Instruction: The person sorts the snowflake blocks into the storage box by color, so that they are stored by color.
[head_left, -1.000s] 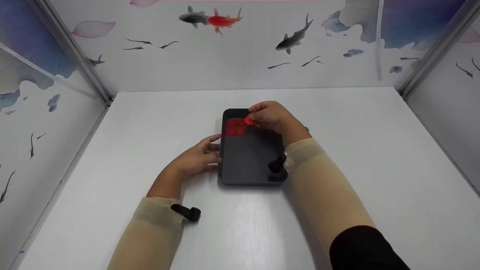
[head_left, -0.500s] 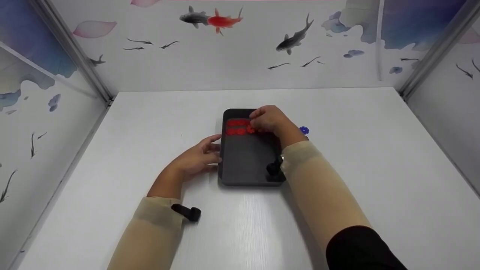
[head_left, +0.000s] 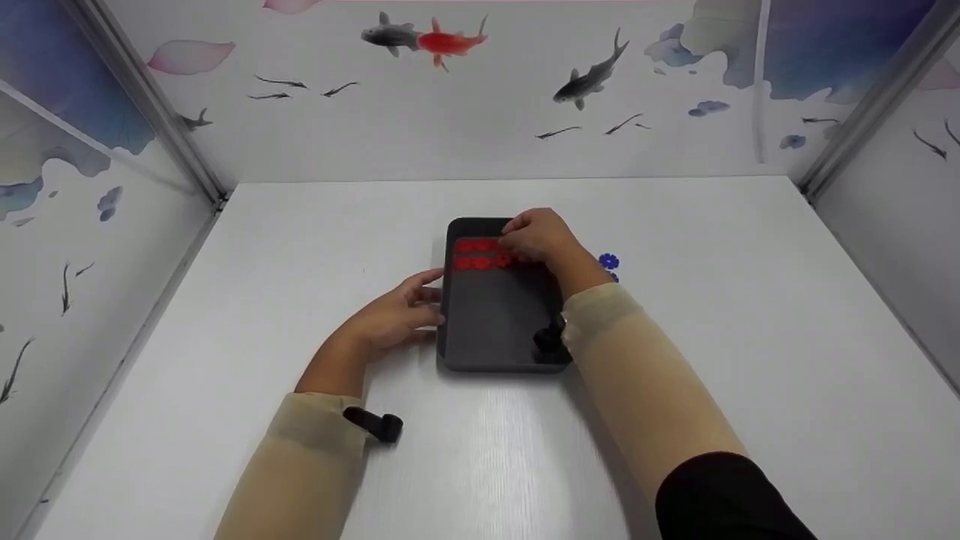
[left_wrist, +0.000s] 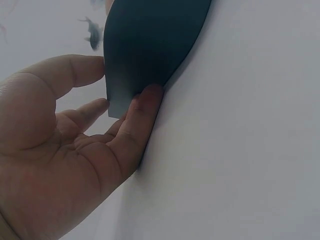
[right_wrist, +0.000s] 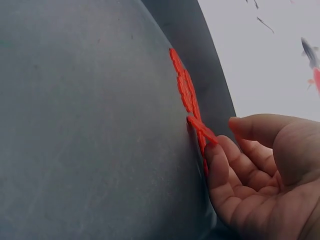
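A dark grey tray (head_left: 487, 322) stands on the white table. Red flower-shaped plastic discs (head_left: 471, 247) lie in rows at its far left inside. My right hand (head_left: 541, 236) reaches over the far right of the tray. In the right wrist view its fingertips pinch a tilted red disc (right_wrist: 202, 129), whose lower edge meets the tray floor beside the other discs. My left hand (head_left: 390, 316) touches the tray's left side with spread fingers; the left wrist view shows its fingertips (left_wrist: 150, 95) against the outer wall (left_wrist: 150, 45).
Blue flower-shaped discs (head_left: 608, 260) lie on the table right of the tray, partly behind my right forearm. Patterned white panels (head_left: 480, 142) with painted fish enclose the table at the back and sides. A black strap piece (head_left: 379, 426) sticks out from my left wrist.
My right hand has brought the red disc down a little toward the nearer row. Its forearm moved slightly left, uncovering the blue discs. My left hand has stayed at the tray's side.
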